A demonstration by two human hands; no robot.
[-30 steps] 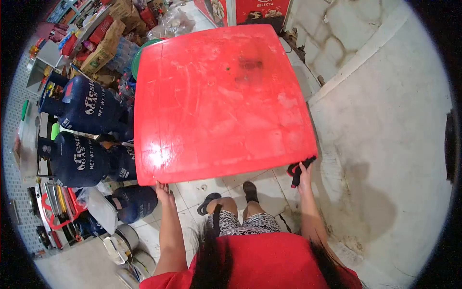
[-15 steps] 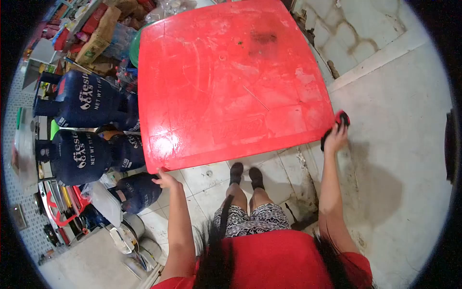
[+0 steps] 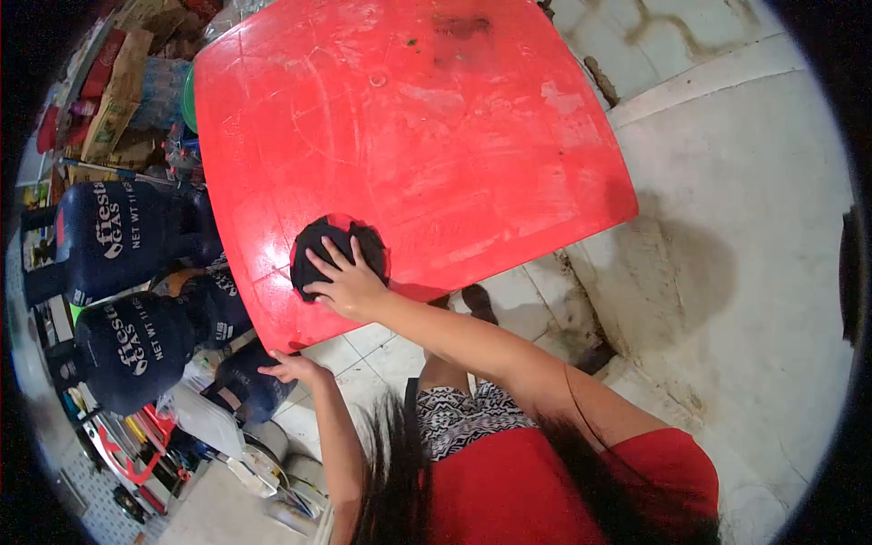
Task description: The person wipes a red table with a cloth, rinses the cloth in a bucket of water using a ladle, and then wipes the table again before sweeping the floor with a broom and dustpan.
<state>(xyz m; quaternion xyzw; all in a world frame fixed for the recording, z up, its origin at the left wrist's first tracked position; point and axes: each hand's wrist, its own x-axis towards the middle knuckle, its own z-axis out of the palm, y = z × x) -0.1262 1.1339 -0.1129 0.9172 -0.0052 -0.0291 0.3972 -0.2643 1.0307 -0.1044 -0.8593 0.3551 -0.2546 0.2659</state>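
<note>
The red plastic table (image 3: 490,145) fills the upper middle, its top marked with pale smears, a dark patch and small specks. My right hand (image 3: 350,282) holds a bunched black cloth (image 3: 318,238) down against the tabletop near the front left corner, fingers spread over it. A bit of red shows at the cloth's upper edge. At that same corner, my left hand (image 3: 295,367) rests just under the table edge with its fingers stretched out; it seems to touch the rim.
Dark blue gas cylinders (image 3: 127,236) stand close along the table's left side. Cardboard boxes (image 3: 118,91) and bottles pile up behind them. Lower left are a red-handled hacksaw (image 3: 123,459) and other tools. A pale wall (image 3: 745,227) runs along the right.
My right hand has moved with the black cloth from the table's right edge across to the front left of the top. My left hand stays by the left corner. The view has shifted slightly.
</note>
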